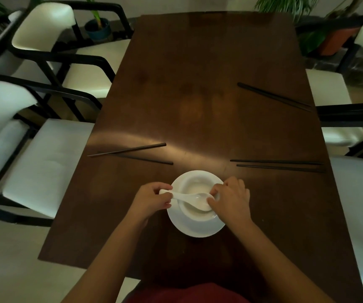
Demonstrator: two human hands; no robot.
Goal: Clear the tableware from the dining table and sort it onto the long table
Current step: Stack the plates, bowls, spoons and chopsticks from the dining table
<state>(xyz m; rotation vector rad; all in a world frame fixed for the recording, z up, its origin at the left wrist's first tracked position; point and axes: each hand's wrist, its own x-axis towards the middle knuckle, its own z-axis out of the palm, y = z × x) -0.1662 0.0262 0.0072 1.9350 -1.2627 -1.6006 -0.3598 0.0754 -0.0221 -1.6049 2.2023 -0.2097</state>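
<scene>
On the near part of the dark wooden dining table (198, 84) a white plate (194, 228) carries a white bowl (194, 186). A white ceramic spoon (189, 199) lies across the bowl. My left hand (152, 199) pinches the spoon's handle at the bowl's left side. At the bowl's right rim, my right hand (230, 196) has its fingers curled over the edge and touching the spoon's scoop. Three pairs of black chopsticks lie on the table: one at the left (130, 153), one at the right (278, 165), one farther back right (274, 96).
White-cushioned chairs with black frames stand along both sides: two on the left (34, 154), (45, 29), and two on the right (359, 193), (329, 88). Potted plants (98, 27) stand beyond the table's far end.
</scene>
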